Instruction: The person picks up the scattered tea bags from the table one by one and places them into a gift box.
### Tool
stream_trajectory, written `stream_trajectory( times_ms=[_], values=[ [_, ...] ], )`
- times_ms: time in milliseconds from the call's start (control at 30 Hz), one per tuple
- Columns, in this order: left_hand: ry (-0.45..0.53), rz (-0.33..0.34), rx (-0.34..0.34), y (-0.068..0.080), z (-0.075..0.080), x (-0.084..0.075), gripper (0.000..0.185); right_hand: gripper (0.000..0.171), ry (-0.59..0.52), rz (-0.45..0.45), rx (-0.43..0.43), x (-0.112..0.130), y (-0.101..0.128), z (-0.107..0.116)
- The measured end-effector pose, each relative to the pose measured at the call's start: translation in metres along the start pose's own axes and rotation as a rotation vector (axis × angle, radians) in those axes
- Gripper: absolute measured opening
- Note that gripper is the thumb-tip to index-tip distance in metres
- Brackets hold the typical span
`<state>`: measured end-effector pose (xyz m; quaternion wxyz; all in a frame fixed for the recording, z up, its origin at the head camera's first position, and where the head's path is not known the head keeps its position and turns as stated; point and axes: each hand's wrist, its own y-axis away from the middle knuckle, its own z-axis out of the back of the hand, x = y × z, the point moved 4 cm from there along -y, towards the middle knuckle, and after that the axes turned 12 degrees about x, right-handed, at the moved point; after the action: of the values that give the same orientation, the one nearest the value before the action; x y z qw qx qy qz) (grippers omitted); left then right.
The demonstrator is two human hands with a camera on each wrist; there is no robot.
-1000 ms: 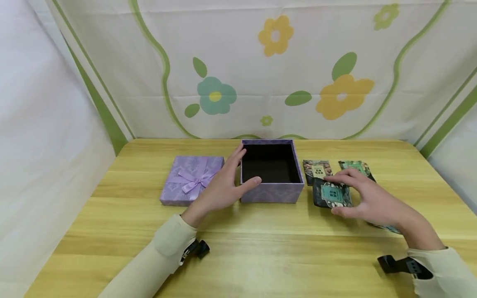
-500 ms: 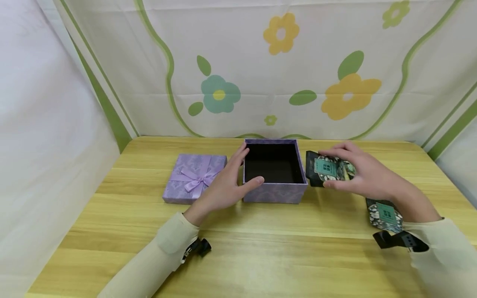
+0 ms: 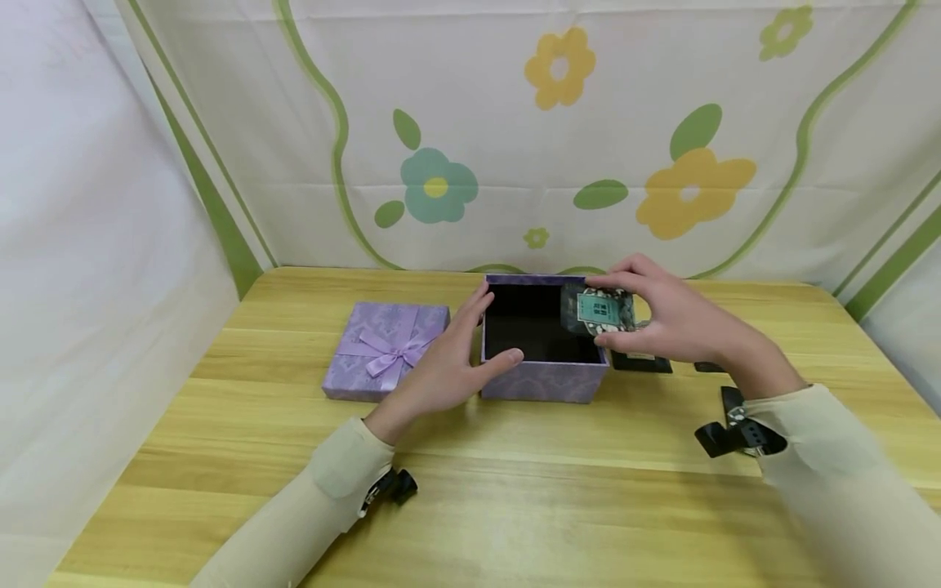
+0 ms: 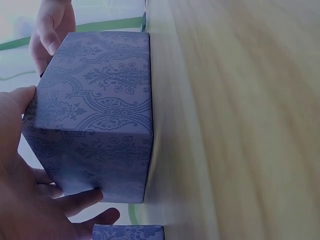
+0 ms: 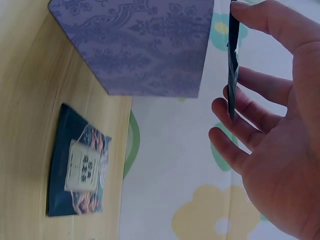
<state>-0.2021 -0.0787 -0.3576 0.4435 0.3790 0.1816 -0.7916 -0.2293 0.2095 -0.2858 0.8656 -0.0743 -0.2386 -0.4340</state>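
Note:
A dark sachet with a teal label [image 3: 597, 309] is pinched between the thumb and fingers of my right hand [image 3: 672, 318]. It hangs over the right side of a lidless purple patterned box [image 3: 544, 382] with a black interior. From the right wrist, the sachet [image 5: 233, 65] appears edge-on, above the rim. My left hand [image 3: 444, 359] rests at the box's front left corner, its thumb on the front rim and its fingers spread along the left side. The left wrist view shows those fingertips against the box wall [image 4: 95, 82].
The purple lid with a ribbon bow [image 3: 385, 351] lies left of the box. Right of the box lies a dark sachet with a pale label [image 5: 82, 175], partly hidden in the head view. Other sachets lie farther right under my right arm. A floral cloth hangs behind the table.
My right hand lifted the teal-labelled sachet from beside the other sachets and carried it left over the box. My left hand stayed at the box.

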Motion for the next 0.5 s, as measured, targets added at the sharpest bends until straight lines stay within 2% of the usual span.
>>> stream_trajectory(
  times_ms=[500],
  values=[
    [0.000, 0.010, 0.005, 0.000, -0.001, 0.001, 0.097, 0.072, -0.008, 0.054, 0.035, 0.017, -0.034, -0.016]
  ],
)
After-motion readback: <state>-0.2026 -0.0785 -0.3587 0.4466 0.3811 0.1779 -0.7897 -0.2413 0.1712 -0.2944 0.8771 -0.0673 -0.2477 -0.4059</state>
